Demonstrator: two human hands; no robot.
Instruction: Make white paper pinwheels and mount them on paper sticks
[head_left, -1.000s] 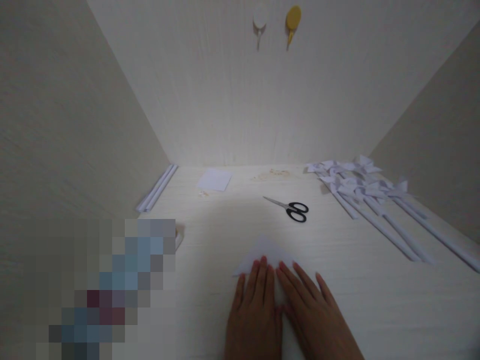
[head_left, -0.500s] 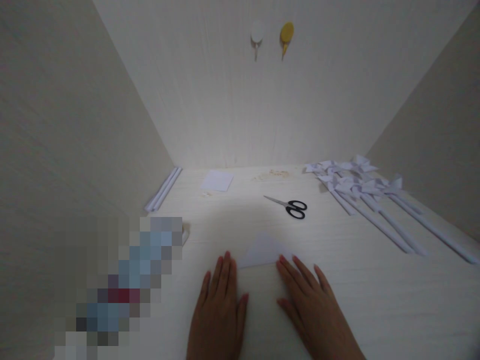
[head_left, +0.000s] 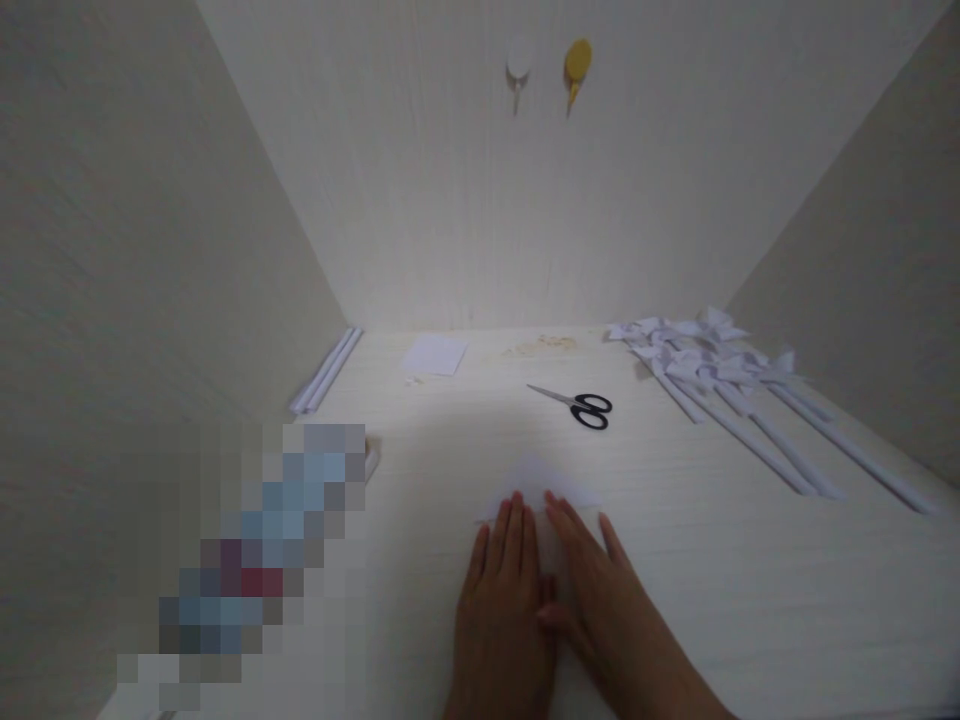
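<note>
The hands (head_left: pixel 501 600) hide part of the triangular paper (head_left: pixel 537 480), and coarse pixels obscure an item (head_left: pixel 277 525) at left.

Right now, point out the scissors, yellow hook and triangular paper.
Scissors (head_left: pixel 577 402): head view, where blades meet handles.
Yellow hook (head_left: pixel 578 62): head view, its round disc.
Triangular paper (head_left: pixel 534 478): head view, uncovered part near its far corner.

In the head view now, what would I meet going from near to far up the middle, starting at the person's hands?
Left hand and right hand side by side → white paper triangle, partly covered by both hands → scissors → small beige bits → back wall with a yellow hook and white hook.
</note>
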